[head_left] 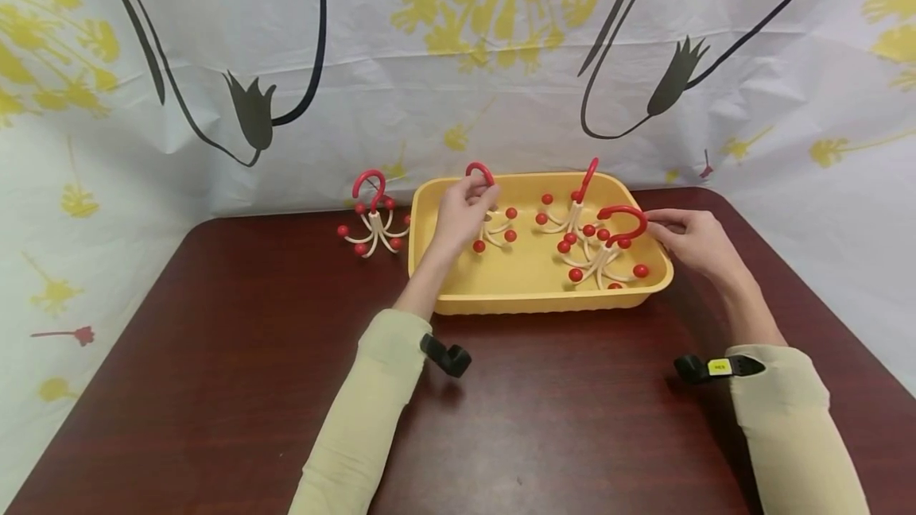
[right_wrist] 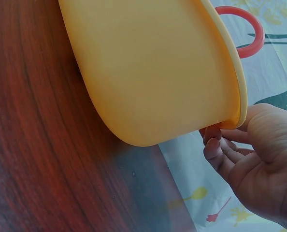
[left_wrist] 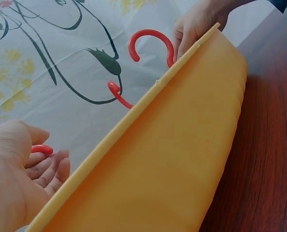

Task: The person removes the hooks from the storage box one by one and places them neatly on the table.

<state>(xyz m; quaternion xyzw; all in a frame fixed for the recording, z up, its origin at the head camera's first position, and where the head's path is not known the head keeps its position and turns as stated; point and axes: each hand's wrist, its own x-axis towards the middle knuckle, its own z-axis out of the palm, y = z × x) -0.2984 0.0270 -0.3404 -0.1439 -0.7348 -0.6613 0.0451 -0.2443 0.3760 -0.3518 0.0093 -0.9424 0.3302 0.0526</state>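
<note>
A yellow plastic tray (head_left: 544,304) stands on the table near the wall. My left hand (head_left: 461,213) reaches over its left part and holds the red hook of a multi-arm hanger (head_left: 490,238), whose cream arms end in red balls. In the left wrist view the tip of that red hook (left_wrist: 43,149) shows between thumb and fingers. My right hand (head_left: 697,243) grips the tray's right rim, fingers curled at the edge in the right wrist view. Beside the right hand, a second hanger (head_left: 604,257) lies in the tray, with a third hanger (head_left: 575,213) behind it.
Another red-hooked hanger (head_left: 374,221) stands on the dark wooden table (head_left: 215,356), left of the tray. Behind the table hangs a white patterned cloth (head_left: 429,102). Each wrist wears a black camera strap (head_left: 445,356).
</note>
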